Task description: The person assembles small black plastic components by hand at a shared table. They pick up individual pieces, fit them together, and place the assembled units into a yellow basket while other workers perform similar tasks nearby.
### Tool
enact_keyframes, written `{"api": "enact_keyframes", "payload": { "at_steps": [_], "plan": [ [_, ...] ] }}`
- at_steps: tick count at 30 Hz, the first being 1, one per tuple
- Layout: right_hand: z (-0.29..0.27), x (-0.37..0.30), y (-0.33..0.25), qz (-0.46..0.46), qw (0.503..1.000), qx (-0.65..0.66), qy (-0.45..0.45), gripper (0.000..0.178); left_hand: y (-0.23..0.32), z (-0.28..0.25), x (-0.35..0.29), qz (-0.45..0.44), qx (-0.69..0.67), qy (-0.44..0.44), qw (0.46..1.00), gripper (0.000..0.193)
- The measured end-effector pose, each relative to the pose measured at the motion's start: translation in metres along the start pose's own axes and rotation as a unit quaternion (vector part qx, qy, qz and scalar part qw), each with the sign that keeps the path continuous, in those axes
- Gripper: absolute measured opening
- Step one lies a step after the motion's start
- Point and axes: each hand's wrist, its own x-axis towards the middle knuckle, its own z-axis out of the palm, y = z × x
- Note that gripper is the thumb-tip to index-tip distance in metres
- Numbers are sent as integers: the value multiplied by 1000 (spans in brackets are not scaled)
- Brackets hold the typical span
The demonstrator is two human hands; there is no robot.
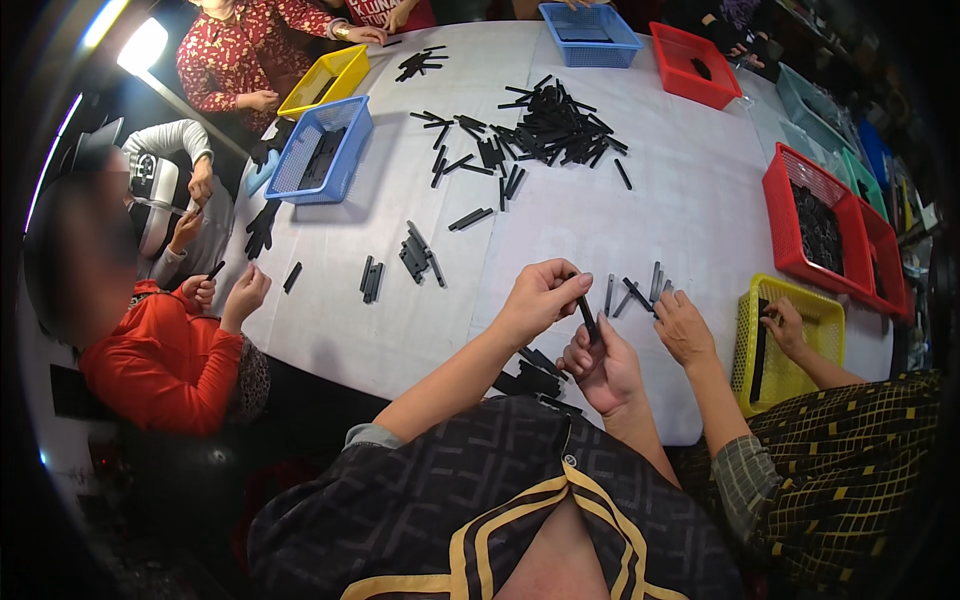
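Observation:
A slim black stick (587, 320) is held upright at a slant between my two hands, above the near part of the table. My left hand (543, 300) is closed, pinching its upper end between thumb and fingers. Below it, my right hand (606, 372) grips the lower end with curled fingers. Several flat black pieces (532, 378) lie on the table beneath my hands, partly hidden by my left forearm. Just right of my hands, a few dark grey sticks (637, 292) lie loose near a co-worker's hand (685, 328).
A large heap of black sticks (560, 125) covers the far middle of the white table (540, 230). Smaller groups (415, 253) lie to the left. Blue (355, 150), yellow (748, 345) and red baskets (775, 215) line the edges. Co-workers sit around, one (165, 350) in orange-red.

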Motion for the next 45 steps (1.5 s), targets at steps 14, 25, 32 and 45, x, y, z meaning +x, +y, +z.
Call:
{"api": "enact_keyframes", "payload": {
  "at_steps": [14, 25, 32, 45],
  "plan": [
    [8, 9, 14, -37, 995, -27, 90, 29, -21, -2, -5, -12, 13, -9, 1000, 21],
    [-11, 15, 23, 36, 998, -5, 52, 29, -40, -10, -8, 4, 58, 16, 998, 40],
    [-15, 23, 21, 46, 997, -26, 55, 31, -46, -33, 10, -50, 67, 70, 994, 48],
    [-185, -6, -58, -230, 675, -448, 539, 31, -57, -190, 87, 37, 526, 367, 766, 38]
  ]
}}
